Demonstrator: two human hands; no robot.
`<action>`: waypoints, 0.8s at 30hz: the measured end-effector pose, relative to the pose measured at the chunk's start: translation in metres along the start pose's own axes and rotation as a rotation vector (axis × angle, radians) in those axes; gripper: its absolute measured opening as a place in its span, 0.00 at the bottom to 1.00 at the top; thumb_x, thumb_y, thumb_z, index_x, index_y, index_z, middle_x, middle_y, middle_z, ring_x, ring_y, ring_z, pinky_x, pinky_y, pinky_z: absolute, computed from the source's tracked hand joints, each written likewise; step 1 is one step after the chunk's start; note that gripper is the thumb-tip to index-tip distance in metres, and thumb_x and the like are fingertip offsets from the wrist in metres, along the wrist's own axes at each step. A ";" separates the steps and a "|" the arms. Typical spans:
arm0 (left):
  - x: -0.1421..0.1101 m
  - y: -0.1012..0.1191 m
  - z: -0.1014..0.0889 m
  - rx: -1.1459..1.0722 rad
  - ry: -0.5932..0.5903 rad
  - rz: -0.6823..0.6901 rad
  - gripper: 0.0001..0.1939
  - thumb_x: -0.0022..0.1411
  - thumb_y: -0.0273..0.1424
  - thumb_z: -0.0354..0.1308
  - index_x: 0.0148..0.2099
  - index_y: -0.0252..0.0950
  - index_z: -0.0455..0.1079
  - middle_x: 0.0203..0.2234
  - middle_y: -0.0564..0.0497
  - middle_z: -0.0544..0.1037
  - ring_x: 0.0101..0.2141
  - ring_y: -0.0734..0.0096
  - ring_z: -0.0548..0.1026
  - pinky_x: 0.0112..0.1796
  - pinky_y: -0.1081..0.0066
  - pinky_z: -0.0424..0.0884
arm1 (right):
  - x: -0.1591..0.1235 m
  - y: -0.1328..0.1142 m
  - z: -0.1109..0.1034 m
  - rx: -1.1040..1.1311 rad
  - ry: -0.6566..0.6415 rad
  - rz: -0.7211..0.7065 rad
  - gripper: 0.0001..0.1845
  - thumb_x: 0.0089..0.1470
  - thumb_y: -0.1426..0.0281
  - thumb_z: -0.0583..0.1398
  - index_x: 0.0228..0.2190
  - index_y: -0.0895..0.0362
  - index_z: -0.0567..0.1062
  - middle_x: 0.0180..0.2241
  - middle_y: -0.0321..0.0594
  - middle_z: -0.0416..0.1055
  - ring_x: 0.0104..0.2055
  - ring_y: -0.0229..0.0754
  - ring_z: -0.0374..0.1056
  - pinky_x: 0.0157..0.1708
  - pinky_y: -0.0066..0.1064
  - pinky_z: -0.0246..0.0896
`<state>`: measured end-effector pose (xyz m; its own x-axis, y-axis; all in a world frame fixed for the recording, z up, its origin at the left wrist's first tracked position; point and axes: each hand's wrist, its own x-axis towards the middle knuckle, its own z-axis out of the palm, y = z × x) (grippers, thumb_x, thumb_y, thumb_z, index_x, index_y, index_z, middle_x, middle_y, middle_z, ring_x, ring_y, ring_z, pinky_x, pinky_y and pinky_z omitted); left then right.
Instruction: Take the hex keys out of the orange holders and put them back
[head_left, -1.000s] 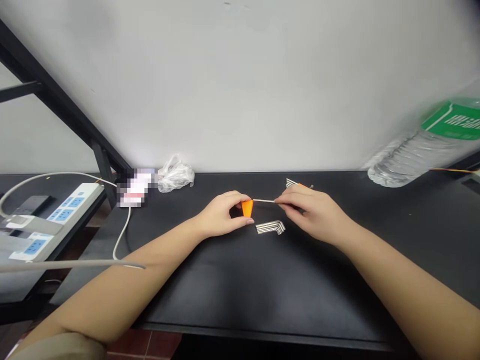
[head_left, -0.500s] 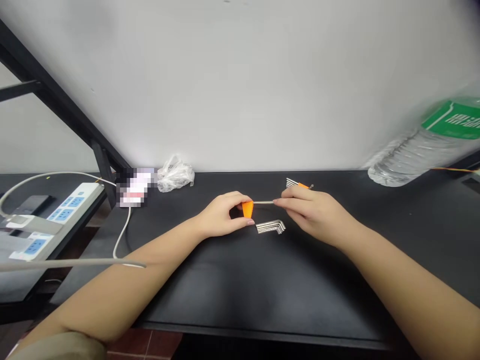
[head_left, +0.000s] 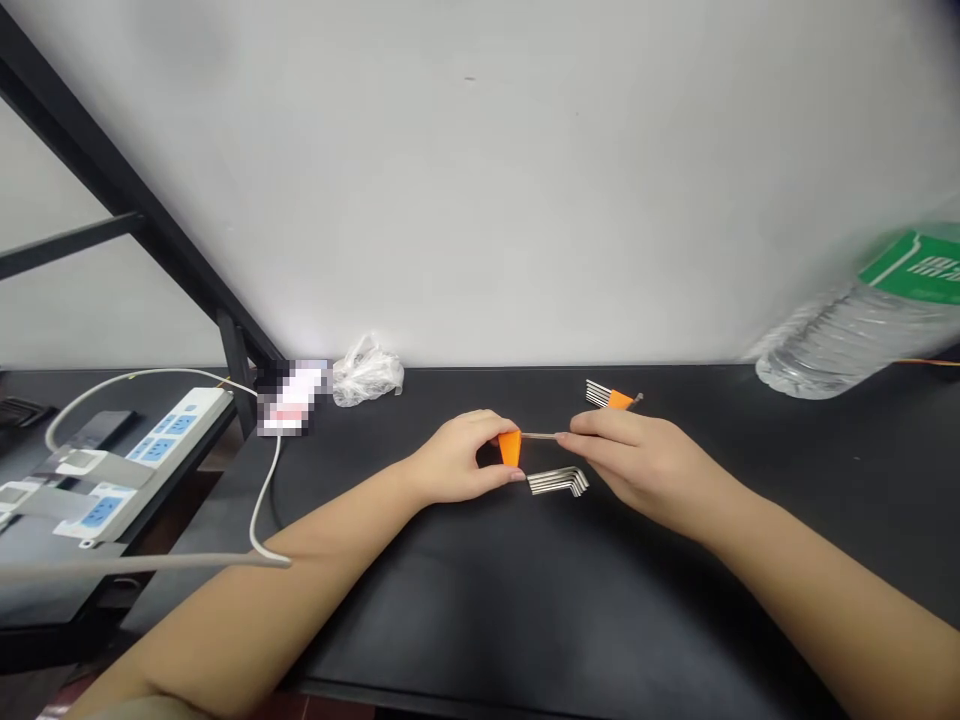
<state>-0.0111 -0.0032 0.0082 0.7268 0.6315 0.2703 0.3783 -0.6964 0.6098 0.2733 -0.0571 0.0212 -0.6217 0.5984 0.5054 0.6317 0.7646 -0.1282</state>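
Black bench (head_left: 660,620) meets white wall (head_left: 480,180) (left hand (head_left: 457,458), right hand (head_left: 645,472) clamped on hex key (head_left: 510,447)).

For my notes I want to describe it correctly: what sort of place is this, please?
Probably a workshop or lab bench: a black work surface, L-shaped hex keys, and a power strip beside it.
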 end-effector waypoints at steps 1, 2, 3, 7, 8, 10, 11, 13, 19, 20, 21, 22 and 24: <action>0.000 0.000 0.000 0.011 0.002 0.003 0.25 0.61 0.46 0.66 0.55 0.39 0.71 0.44 0.46 0.78 0.43 0.61 0.75 0.47 0.61 0.73 | 0.000 0.000 0.001 0.012 0.012 0.009 0.20 0.64 0.78 0.55 0.52 0.51 0.77 0.48 0.47 0.76 0.44 0.46 0.75 0.39 0.37 0.74; 0.000 0.000 0.000 0.016 0.004 0.009 0.26 0.61 0.47 0.66 0.55 0.39 0.71 0.44 0.45 0.77 0.44 0.61 0.75 0.48 0.60 0.73 | 0.001 0.001 0.001 0.029 0.022 0.023 0.19 0.64 0.77 0.55 0.51 0.51 0.77 0.48 0.46 0.76 0.44 0.46 0.75 0.39 0.37 0.73; 0.000 0.000 0.000 0.016 0.005 0.018 0.26 0.61 0.47 0.66 0.56 0.39 0.70 0.45 0.45 0.77 0.45 0.60 0.75 0.49 0.60 0.72 | 0.001 0.002 0.003 0.053 0.027 0.039 0.18 0.64 0.77 0.55 0.50 0.50 0.77 0.47 0.46 0.76 0.43 0.45 0.75 0.38 0.36 0.73; 0.000 0.006 0.002 0.036 -0.025 0.065 0.27 0.62 0.47 0.66 0.57 0.39 0.69 0.47 0.44 0.77 0.48 0.57 0.75 0.53 0.58 0.70 | 0.006 0.000 0.012 0.181 0.002 0.099 0.17 0.65 0.75 0.55 0.50 0.50 0.77 0.44 0.44 0.74 0.38 0.42 0.73 0.35 0.34 0.71; -0.001 0.008 0.003 0.052 -0.038 0.075 0.26 0.62 0.46 0.66 0.57 0.40 0.69 0.48 0.44 0.78 0.49 0.56 0.74 0.53 0.57 0.69 | 0.009 -0.003 0.016 0.224 0.000 0.118 0.16 0.65 0.75 0.55 0.49 0.50 0.77 0.44 0.43 0.74 0.39 0.41 0.73 0.36 0.34 0.71; -0.001 0.012 0.005 0.080 -0.053 0.094 0.24 0.63 0.45 0.65 0.57 0.40 0.69 0.48 0.44 0.78 0.50 0.56 0.74 0.54 0.56 0.67 | 0.015 -0.011 0.021 0.320 -0.006 0.168 0.14 0.66 0.74 0.55 0.48 0.50 0.76 0.42 0.42 0.74 0.40 0.42 0.73 0.39 0.35 0.71; -0.002 0.014 0.005 0.090 -0.052 0.100 0.24 0.63 0.45 0.65 0.57 0.40 0.69 0.48 0.44 0.78 0.50 0.55 0.74 0.54 0.56 0.67 | 0.018 -0.014 0.024 0.362 -0.008 0.193 0.13 0.66 0.74 0.55 0.47 0.50 0.76 0.42 0.42 0.74 0.41 0.42 0.72 0.41 0.36 0.71; -0.003 0.015 0.006 0.109 -0.032 0.096 0.24 0.64 0.45 0.64 0.57 0.40 0.69 0.48 0.44 0.78 0.49 0.55 0.75 0.52 0.56 0.67 | 0.023 -0.017 0.026 0.415 -0.008 0.230 0.12 0.65 0.74 0.55 0.45 0.51 0.75 0.42 0.42 0.74 0.42 0.43 0.72 0.42 0.38 0.71; -0.005 0.009 0.005 0.169 0.075 0.053 0.25 0.64 0.45 0.63 0.58 0.39 0.68 0.48 0.44 0.78 0.48 0.55 0.75 0.52 0.55 0.67 | 0.013 0.010 0.013 0.358 -0.237 0.329 0.06 0.61 0.70 0.58 0.38 0.53 0.76 0.38 0.41 0.74 0.36 0.43 0.71 0.37 0.38 0.70; -0.004 0.008 0.005 0.175 0.087 0.048 0.24 0.64 0.45 0.63 0.57 0.39 0.68 0.48 0.44 0.78 0.48 0.55 0.75 0.52 0.55 0.67 | 0.011 0.015 0.010 0.355 -0.312 0.339 0.06 0.61 0.69 0.58 0.37 0.53 0.77 0.37 0.40 0.74 0.34 0.42 0.71 0.35 0.37 0.70; -0.004 0.007 0.005 0.179 0.097 0.042 0.24 0.64 0.44 0.63 0.57 0.39 0.68 0.47 0.45 0.78 0.48 0.55 0.75 0.52 0.55 0.67 | 0.009 0.019 0.007 0.358 -0.368 0.343 0.06 0.61 0.68 0.59 0.36 0.53 0.77 0.36 0.39 0.74 0.34 0.42 0.71 0.35 0.37 0.70; -0.004 0.007 0.005 0.182 0.105 0.034 0.23 0.63 0.43 0.64 0.57 0.39 0.68 0.47 0.45 0.78 0.47 0.56 0.75 0.52 0.55 0.67 | 0.008 0.021 0.005 0.365 -0.404 0.341 0.07 0.61 0.68 0.59 0.35 0.53 0.78 0.36 0.39 0.75 0.33 0.42 0.71 0.34 0.36 0.69; -0.003 0.006 0.005 0.188 0.123 0.012 0.23 0.62 0.41 0.64 0.56 0.39 0.68 0.46 0.46 0.78 0.47 0.56 0.75 0.51 0.54 0.68 | 0.008 0.022 0.004 0.380 -0.425 0.327 0.07 0.60 0.68 0.59 0.34 0.53 0.79 0.37 0.39 0.75 0.34 0.42 0.72 0.35 0.35 0.69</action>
<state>-0.0083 -0.0114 0.0068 0.6609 0.6517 0.3723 0.4785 -0.7480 0.4599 0.2806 -0.0344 0.0185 -0.6036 0.7971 0.0181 0.6600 0.5122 -0.5496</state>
